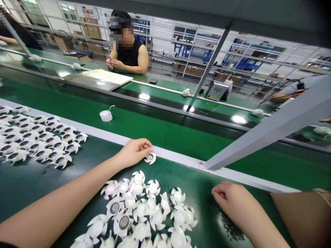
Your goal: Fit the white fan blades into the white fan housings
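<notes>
Little white fan (150, 158): pinched by left hand (137, 151) | Right hand (230, 198): curled near black bits (234, 230); anything held can't be told | Care: blades best kept unbent

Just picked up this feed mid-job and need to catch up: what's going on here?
The left hand is pinching a white bladed wheel near the pale strip. The right hand is curled beside some small dark pieces; whether it holds anything isn't visible. Between the arms lies a loose pile of wheels, mostly white centres up. More wheels, dark centres up, lie in rough rows at far left.
</notes>
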`<state>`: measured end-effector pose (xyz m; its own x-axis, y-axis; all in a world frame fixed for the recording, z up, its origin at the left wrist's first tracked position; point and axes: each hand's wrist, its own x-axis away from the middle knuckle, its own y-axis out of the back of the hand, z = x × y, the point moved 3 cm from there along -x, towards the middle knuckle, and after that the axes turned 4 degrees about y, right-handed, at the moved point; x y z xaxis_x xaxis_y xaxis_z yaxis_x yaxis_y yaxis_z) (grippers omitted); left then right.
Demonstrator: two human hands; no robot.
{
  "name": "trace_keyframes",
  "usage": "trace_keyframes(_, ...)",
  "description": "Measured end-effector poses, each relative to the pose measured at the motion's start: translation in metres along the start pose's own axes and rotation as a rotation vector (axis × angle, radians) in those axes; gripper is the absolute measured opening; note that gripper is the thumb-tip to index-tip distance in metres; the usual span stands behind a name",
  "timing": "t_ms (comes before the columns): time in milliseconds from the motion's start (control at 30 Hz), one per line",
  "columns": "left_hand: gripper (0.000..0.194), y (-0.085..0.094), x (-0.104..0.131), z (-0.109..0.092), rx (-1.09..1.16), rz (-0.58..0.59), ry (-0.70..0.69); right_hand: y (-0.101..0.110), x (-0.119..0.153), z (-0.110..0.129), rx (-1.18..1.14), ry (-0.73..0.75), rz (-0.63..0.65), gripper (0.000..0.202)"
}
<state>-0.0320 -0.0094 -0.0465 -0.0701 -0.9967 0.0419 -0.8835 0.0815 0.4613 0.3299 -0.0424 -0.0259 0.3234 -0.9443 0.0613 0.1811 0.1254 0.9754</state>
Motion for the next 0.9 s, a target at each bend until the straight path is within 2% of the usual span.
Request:
trace_keyframes(100, 0.030, -0.009, -0.018, -0.012, -0.141, 0.097, -0.066, -0.002, -0.002, 0.007, 0.069, -0.030, 0.090, 0.028)
trace_keyframes(267, 0.041, -0.008, -0.027, -0.020, -0.087, 0.283, -0.118, -0.011, -0.008, 0.002, 0.078, -0.097, 0.247, 0.019)
trace_keyframes(367, 0.043, -0.001, -0.018, -0.022, -0.124, 0.404, -0.238, -0.011, -0.010, -0.001, 0.091, -0.115, 0.215, 0.015)
trace_keyframes(433, 0.046, 0.004, -0.014, -0.023, -0.156, 0.459, -0.306, -0.004, -0.010, 0.005, 0.072, -0.064, 0.160, 0.015)
trace_keyframes(567, 0.055, 0.008, -0.015, -0.023, -0.159, 0.565, -0.319, 0.029, -0.019, 0.046, -0.124, 0.175, 0.033, 0.011)
trace_keyframes(667, 0.057, 0.008, -0.018, -0.021, -0.114, 0.621, -0.255, 0.042, -0.041, 0.091, -0.379, 0.332, 0.087, 0.008)
trace_keyframes(767, 0.051, 0.007, -0.018, -0.020, -0.085, 0.619, -0.208, 0.032, -0.065, 0.127, -0.652, 0.332, 0.168, 0.006)
trace_keyframes(900, 0.044, 0.004, -0.017, -0.021, -0.089, 0.601, -0.219, 0.002, -0.078, 0.142, -0.955, 0.151, 0.173, 0.015)
